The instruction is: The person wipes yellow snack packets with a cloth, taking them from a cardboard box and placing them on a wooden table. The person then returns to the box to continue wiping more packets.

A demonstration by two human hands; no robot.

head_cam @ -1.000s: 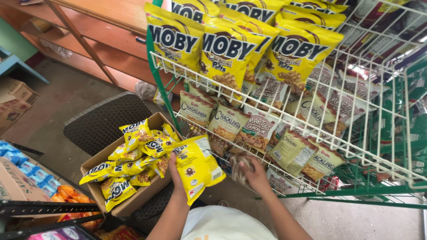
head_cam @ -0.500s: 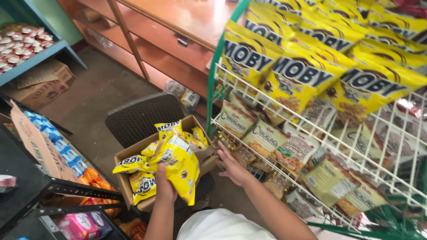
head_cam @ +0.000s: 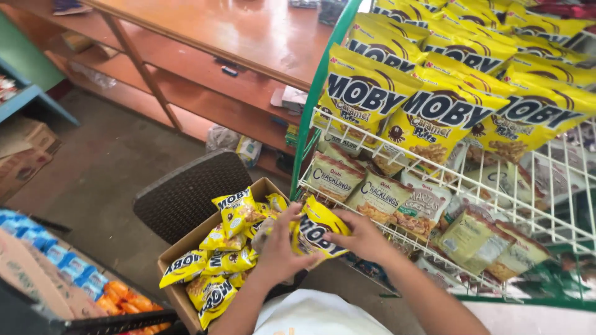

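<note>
Both hands grip one yellow snack bag (head_cam: 318, 231) in front of me. My left hand (head_cam: 279, 248) holds its left side and my right hand (head_cam: 360, 237) holds its right edge. Just below and to the left is an open cardboard box (head_cam: 180, 296) filled with several more yellow snack bags (head_cam: 231, 214). The box rests on a dark woven chair (head_cam: 186, 192). To the right stands a wire display rack (head_cam: 310, 118) with rows of large yellow bags (head_cam: 434, 118) above and beige cracker bags (head_cam: 379, 195) below.
A wooden counter (head_cam: 248, 37) with lower shelves runs along the back. Cardboard boxes (head_cam: 25, 149) sit on the concrete floor at left. Blue and orange packets (head_cam: 74, 273) lie at the lower left beside a black metal shelf frame (head_cam: 118, 319).
My right hand left the rack's lower shelf and joined the left hand on the yellow bag. The bag moved from over the box toward the rack. The view swung left, then back.
</note>
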